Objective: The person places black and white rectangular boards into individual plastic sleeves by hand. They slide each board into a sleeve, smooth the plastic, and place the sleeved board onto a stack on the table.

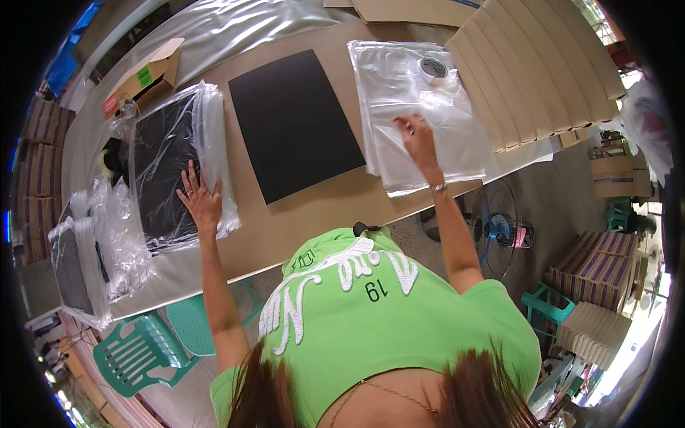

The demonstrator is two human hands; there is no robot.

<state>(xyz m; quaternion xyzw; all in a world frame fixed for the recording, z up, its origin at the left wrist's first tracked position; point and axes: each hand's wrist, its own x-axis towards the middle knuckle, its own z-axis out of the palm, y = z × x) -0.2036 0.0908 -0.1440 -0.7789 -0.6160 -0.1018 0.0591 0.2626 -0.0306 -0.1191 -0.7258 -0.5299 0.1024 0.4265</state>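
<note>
Nearest the camera: a green shirt [371, 299] and both forearms reaching over the table [300, 228]. Left hand [200, 200] lies flat, fingers spread, pinning the bagged black sheets [168, 167]. Right hand [417, 139] pinches the top clear bag [414, 107], apparently to peel it off. A bare black sheet [292, 121] lies between the hands.

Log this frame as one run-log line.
left hand: flat on bagged black sheet | right hand: pinching clear bag stack | centre: bare black sheet
</note>
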